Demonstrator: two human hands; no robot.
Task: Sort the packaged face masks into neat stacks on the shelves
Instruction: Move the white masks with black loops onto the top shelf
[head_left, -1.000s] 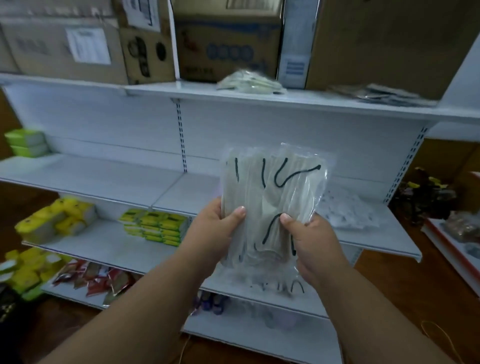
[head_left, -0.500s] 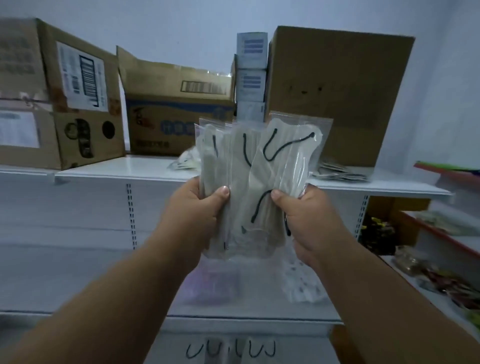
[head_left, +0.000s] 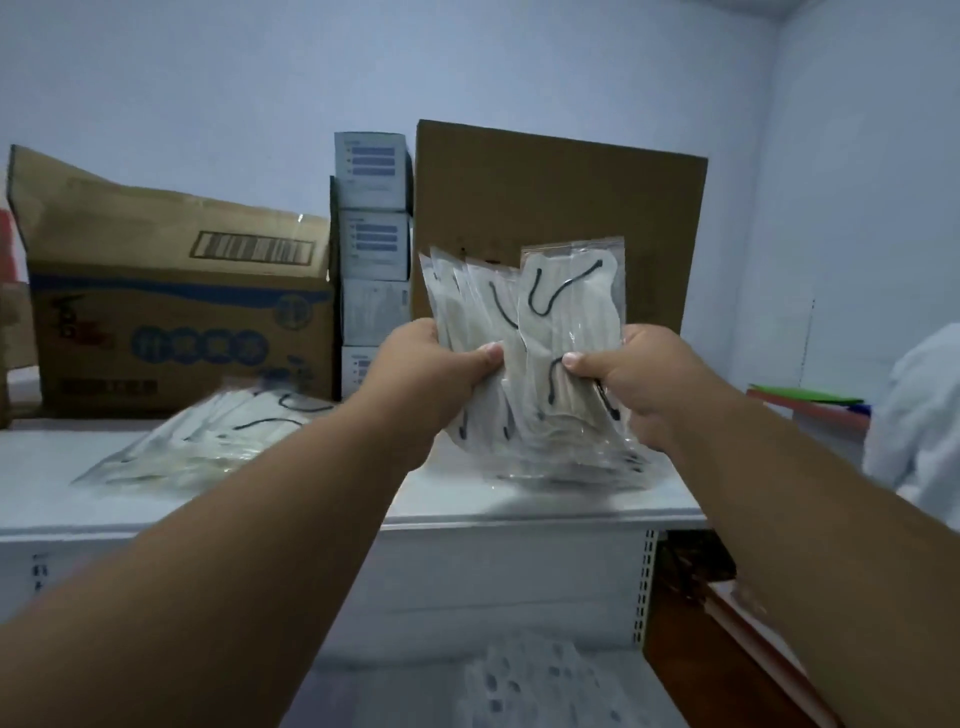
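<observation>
A bundle of clear-wrapped face masks (head_left: 524, 317) with black ear loops stands upright above the top white shelf (head_left: 545, 509). My left hand (head_left: 431, 374) grips its left side and my right hand (head_left: 634, 379) grips its right side, thumbs in front. Under the bundle a flat pile of similar packets (head_left: 571, 467) lies on the shelf. To the left, another heap of packaged masks (head_left: 208, 441) rests on the same shelf. More packets (head_left: 524, 680), blurred, lie on the shelf below.
Behind the bundle stands a tall plain cardboard box (head_left: 561, 197). A printed carton (head_left: 171, 312) sits at the left, with several small white boxes (head_left: 371, 249) stacked between the two. A person's pale sleeve (head_left: 914, 410) shows at the right edge.
Both hands have lifted the mask bundle from the middle shelf level up to the top shelf and carried it right, over the flat pile there. The view has tilted up.
</observation>
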